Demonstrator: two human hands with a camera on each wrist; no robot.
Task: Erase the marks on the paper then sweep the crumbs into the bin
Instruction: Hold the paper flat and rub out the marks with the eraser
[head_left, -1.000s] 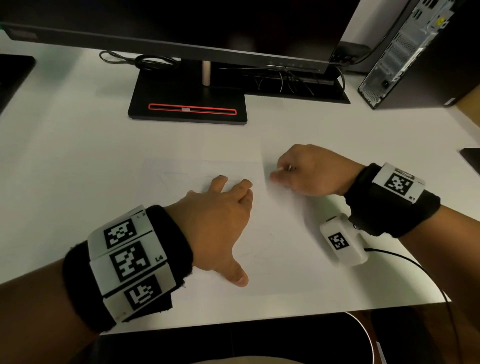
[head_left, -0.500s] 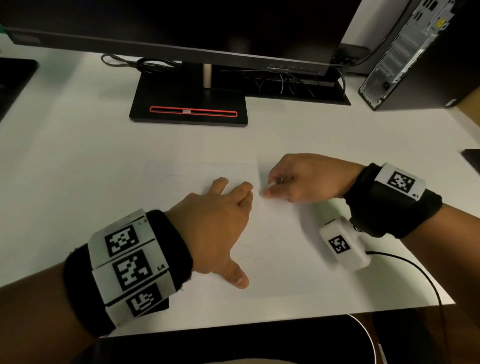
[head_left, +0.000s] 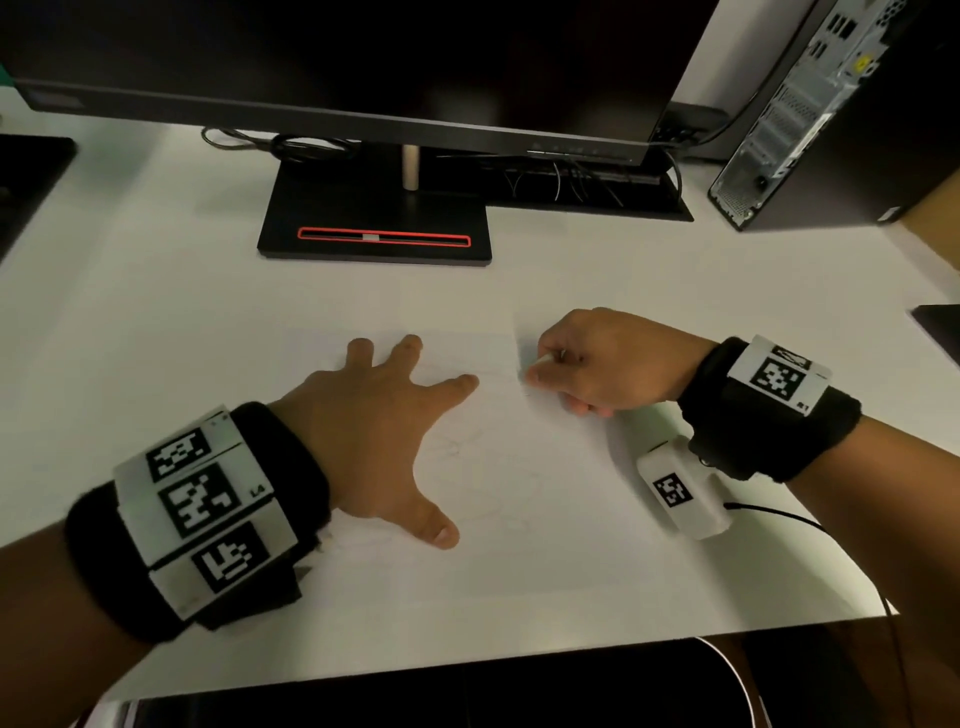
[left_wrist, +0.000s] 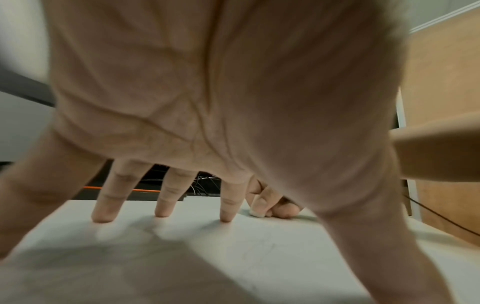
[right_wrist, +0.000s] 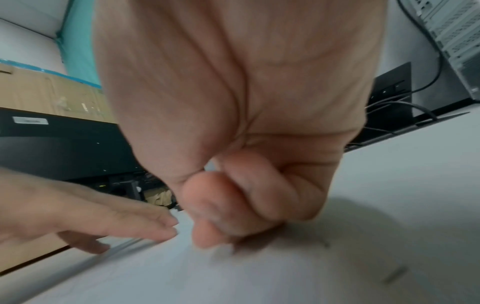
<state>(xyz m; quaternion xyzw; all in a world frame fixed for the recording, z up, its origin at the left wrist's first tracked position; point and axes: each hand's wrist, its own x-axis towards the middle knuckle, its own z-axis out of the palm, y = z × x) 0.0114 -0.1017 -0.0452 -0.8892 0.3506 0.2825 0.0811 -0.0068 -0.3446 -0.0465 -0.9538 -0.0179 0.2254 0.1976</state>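
The erasing step is in hand: the left hand (head_left: 363, 421) lies flat with fingers spread, pinning the paper (head_left: 519, 519) on the desk (head_left: 156, 312), while the right hand (head_left: 597, 358) pinches a small white eraser (head_left: 543, 359) against the sheet, and next it probably needs firm rubbing over the faint marks (head_left: 483, 499) nearer the person.

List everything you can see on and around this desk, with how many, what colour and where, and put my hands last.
paper: one, white with faint pencil marks, desk centre, under both hands
eraser: one, white, pinched in the right hand
desk: one, white
monitor: one, black, at the back; its base has a red-outlined slot
computer tower: one, grey and black, back right
cables: several, black, behind the monitor base
bin: one, dark with a pale rim, below the near desk edge
left hand: fingers spread, pressing the paper
right hand: curled, eraser on the paper
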